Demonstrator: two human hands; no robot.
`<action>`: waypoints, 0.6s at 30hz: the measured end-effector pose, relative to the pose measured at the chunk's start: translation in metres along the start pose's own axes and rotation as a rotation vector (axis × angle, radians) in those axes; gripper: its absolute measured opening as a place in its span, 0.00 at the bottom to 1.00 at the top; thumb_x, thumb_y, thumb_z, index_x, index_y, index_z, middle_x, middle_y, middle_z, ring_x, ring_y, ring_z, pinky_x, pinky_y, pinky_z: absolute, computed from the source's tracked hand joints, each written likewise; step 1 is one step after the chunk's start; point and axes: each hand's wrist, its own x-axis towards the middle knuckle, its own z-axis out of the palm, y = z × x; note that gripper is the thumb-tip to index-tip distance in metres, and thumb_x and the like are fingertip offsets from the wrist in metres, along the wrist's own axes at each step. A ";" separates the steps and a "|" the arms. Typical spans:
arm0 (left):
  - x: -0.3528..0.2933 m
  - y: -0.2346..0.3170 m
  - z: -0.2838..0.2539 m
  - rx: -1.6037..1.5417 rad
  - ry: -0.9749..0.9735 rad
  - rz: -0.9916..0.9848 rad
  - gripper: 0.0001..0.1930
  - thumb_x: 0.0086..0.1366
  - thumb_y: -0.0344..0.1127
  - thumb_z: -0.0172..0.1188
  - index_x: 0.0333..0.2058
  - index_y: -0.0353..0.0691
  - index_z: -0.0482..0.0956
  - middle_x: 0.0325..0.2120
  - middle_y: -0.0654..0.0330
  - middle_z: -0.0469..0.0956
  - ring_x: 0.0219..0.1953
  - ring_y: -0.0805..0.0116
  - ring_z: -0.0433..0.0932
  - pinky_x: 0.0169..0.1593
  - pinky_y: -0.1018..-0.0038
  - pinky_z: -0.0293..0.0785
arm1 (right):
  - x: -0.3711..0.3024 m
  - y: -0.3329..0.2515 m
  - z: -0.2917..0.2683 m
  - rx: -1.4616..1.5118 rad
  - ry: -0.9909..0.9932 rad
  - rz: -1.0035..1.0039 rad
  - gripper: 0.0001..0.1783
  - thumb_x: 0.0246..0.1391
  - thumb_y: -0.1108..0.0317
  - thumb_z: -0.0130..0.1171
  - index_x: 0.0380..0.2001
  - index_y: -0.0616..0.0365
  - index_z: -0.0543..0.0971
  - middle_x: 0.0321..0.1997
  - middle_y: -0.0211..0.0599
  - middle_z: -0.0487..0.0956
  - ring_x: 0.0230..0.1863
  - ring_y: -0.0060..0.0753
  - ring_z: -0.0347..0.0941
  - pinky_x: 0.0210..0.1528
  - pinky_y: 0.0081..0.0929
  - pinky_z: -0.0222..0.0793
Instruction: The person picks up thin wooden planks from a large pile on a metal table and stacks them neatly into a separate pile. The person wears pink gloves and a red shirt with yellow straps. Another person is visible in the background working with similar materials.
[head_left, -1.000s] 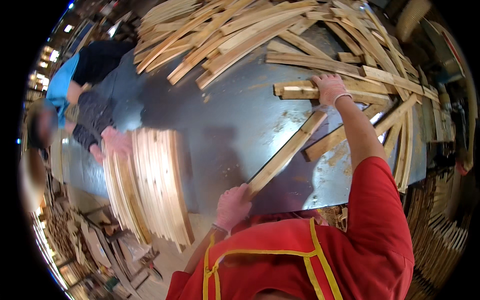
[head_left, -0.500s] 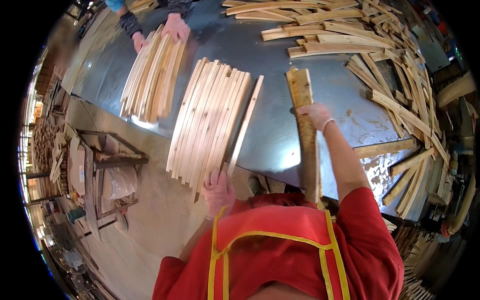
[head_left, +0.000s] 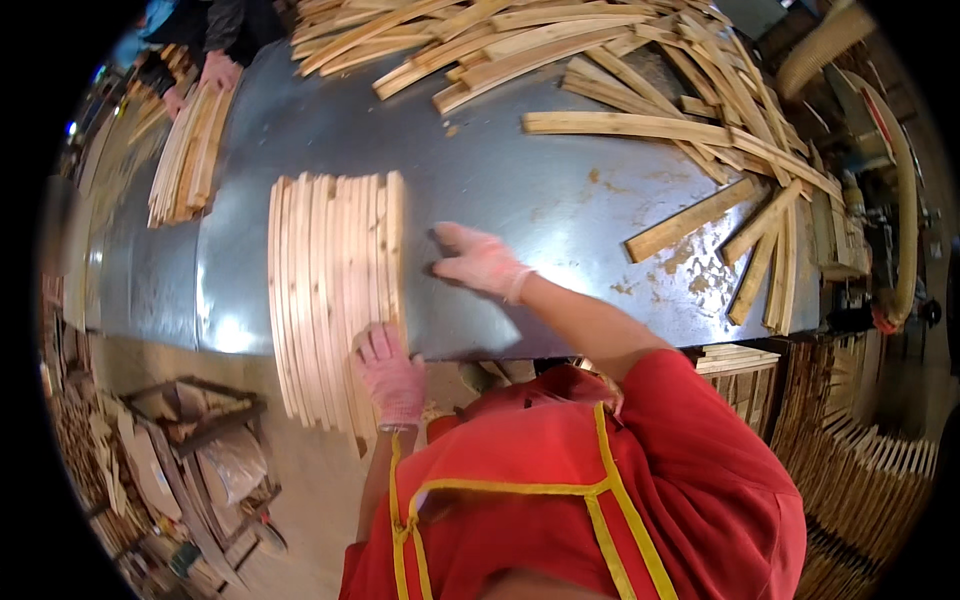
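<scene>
A row of narrow, slightly curved wooden strips (head_left: 325, 270) lies side by side on the metal table, near ends sticking out past its edge. My left hand (head_left: 390, 375), in a pink glove, rests with its fingers laid flat on the near right end of the row. To the right of the row, my gloved right hand (head_left: 482, 262) hovers over the metal surface, thumb and fingers apart, with nothing between them. A brownish strip (head_left: 395, 220) forms the row's right edge.
At the far left, a co-worker's gloved hands (head_left: 218, 75) hold another strip bundle (head_left: 188, 160). Loose curved wooden pieces (head_left: 560, 65) are heaped across the back and right of the metal table (head_left: 500, 330). A metal-framed stand (head_left: 195, 410) is on the floor at lower left.
My right hand has let go of the wide wooden piece and moved left. The separate strip beside the row no longer lies apart. The view has swung right.
</scene>
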 end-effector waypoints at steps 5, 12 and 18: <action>0.007 0.011 -0.019 0.072 -0.045 -0.006 0.42 0.61 0.50 0.68 0.71 0.41 0.65 0.71 0.54 0.62 0.75 0.49 0.57 0.75 0.49 0.53 | -0.081 0.172 -0.199 -1.005 0.149 -0.022 0.29 0.53 0.60 0.66 0.60 0.49 0.78 0.57 0.45 0.83 0.63 0.53 0.74 0.68 0.48 0.66; 0.037 0.123 -0.044 -0.166 0.053 0.346 0.42 0.58 0.51 0.71 0.68 0.42 0.68 0.69 0.54 0.64 0.74 0.48 0.58 0.74 0.47 0.53 | -0.102 0.171 -0.219 -1.025 -0.261 0.016 0.23 0.55 0.58 0.67 0.54 0.50 0.83 0.51 0.36 0.84 0.64 0.42 0.75 0.73 0.52 0.60; 0.065 0.203 -0.030 -0.135 -0.023 0.410 0.45 0.57 0.57 0.72 0.69 0.44 0.67 0.68 0.55 0.65 0.72 0.49 0.60 0.74 0.46 0.54 | -0.017 0.198 -0.347 -1.041 0.323 -0.047 0.54 0.44 0.54 0.78 0.75 0.43 0.65 0.79 0.45 0.65 0.79 0.54 0.58 0.81 0.54 0.51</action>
